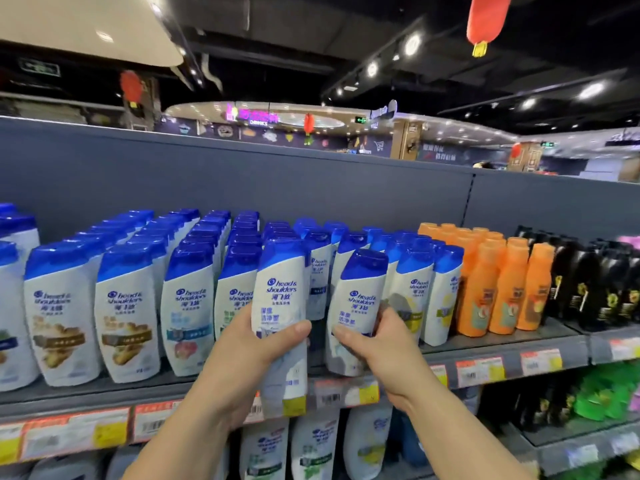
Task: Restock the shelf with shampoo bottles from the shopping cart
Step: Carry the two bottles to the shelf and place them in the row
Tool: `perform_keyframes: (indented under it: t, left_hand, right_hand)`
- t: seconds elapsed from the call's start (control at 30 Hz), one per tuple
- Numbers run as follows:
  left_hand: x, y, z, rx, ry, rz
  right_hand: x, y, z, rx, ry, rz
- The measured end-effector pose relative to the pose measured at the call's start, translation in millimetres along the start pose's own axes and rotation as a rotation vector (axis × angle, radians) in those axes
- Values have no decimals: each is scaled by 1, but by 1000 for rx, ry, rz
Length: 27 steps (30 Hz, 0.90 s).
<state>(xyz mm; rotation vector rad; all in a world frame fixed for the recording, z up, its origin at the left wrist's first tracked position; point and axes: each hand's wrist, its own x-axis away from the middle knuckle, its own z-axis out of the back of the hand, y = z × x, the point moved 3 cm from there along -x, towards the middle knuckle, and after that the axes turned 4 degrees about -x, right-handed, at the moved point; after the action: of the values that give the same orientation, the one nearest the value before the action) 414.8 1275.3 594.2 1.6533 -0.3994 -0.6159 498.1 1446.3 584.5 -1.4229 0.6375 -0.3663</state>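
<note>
My left hand (249, 362) grips a white shampoo bottle with a blue cap (282, 299), held upright in front of the grey shelf's front edge (69, 398). My right hand (377, 344) holds a second white, blue-capped bottle (360, 299), tilted slightly right, with its base at the shelf's front. Between the two bottles is a narrow gap in the front row. Rows of similar blue-capped bottles (124, 306) fill the shelf to the left and behind. The shopping cart is out of view.
Orange bottles (498, 289) and black bottles (588, 282) stand to the right on the same shelf. Price tags (479, 372) line the shelf edge. More white bottles (315, 448) and green packs (602, 396) sit on the shelf below. A grey back panel rises behind.
</note>
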Motion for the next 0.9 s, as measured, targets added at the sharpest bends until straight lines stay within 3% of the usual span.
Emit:
perform_keyframes:
  t: [0.33,0.57,0.73,0.9]
  left_hand:
    - [5,3,8,-16,113,-18]
    - [11,6,5,-18,161,-12]
    - [11,8,3,-49,189,-10]
    - [11,6,3,-74,208,9]
  right_hand:
    - [-66,14,-15,186,-11,-21]
    - [-81,32,-15,558,-136,-123]
    - [-100,38,-22,494,-93,-170]
    - [-104,40,-28,591,-97,-138]
